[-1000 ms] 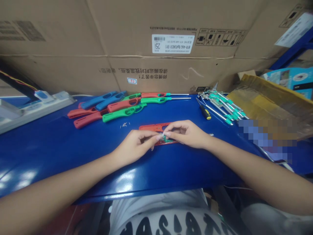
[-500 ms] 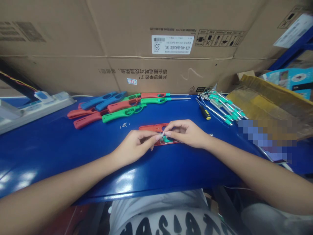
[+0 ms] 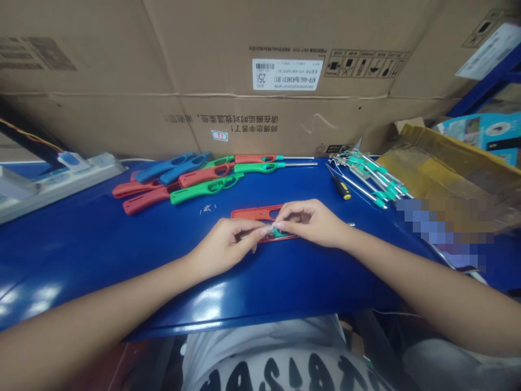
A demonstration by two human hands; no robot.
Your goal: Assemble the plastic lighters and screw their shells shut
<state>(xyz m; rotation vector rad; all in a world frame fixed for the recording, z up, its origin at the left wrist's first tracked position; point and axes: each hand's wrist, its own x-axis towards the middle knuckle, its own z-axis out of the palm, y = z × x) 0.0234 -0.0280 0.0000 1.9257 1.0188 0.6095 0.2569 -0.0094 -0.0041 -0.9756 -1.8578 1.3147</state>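
Note:
My left hand (image 3: 226, 241) is closed, its thumb and forefinger pinching a small pale translucent part (image 3: 270, 230). From the other side my right hand (image 3: 311, 221) meets it, fingertips pinched at the upper end of this same part, whose exact kind is too small to make out. Under both hands lies a red lighter shell half (image 3: 280, 238) with a green piece and thin wire inside. Just behind it, a second red shell half (image 3: 250, 213) rests on the table, partly covered by my right fingers.
Red, green and blue lighter casings (image 3: 195, 179) lie in a pile behind. Tiny screws (image 3: 207, 208) are scattered at left. A yellow-black screwdriver (image 3: 341, 187) lies beside metal lighter tubes (image 3: 378, 176). A power strip (image 3: 81, 176) stands far left; cardboard (image 3: 183, 65) walls the back.
Both hands stay over the red shell half. The fingertips have shifted very slightly around the small pale part; the rest looks the same.

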